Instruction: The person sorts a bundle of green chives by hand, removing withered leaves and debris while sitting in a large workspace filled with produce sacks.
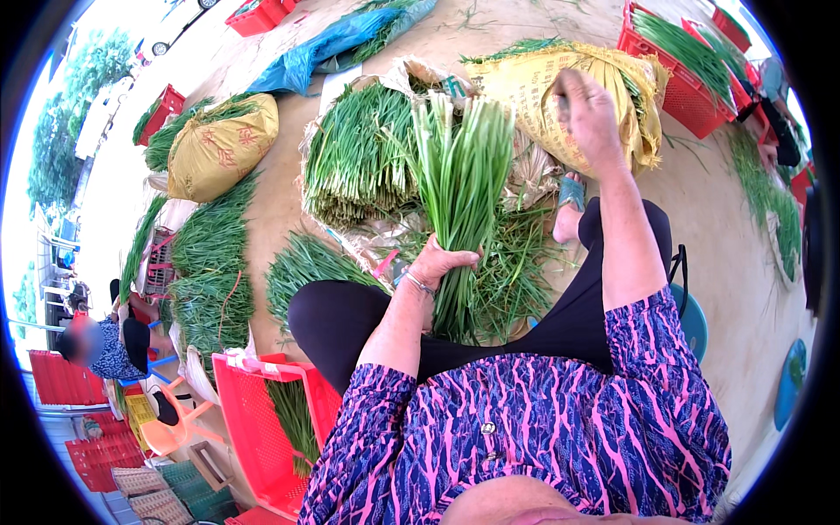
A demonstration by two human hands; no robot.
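Note:
My left hand [443, 266] is closed around a thick bunch of garlic chives [459, 177], its pale stem ends pointing up and away from me. My right hand [587, 121], blurred, is raised to the right of the bunch, over a yellow woven sack [525, 82]. Whether its fingers hold anything is not clear. Behind the bunch, a large stack of chives [361, 151] rests on an opened white woven sack. Loose, tangled leaves [518, 262] lie between my knees.
A red plastic crate [239, 407] with chives inside stands by my left side. More chives [210, 262] lie in rows farther left, near a seated person [115, 348]. Red crates [689, 92] stand at the far right. A blue bucket [694, 325] is beside my right hip.

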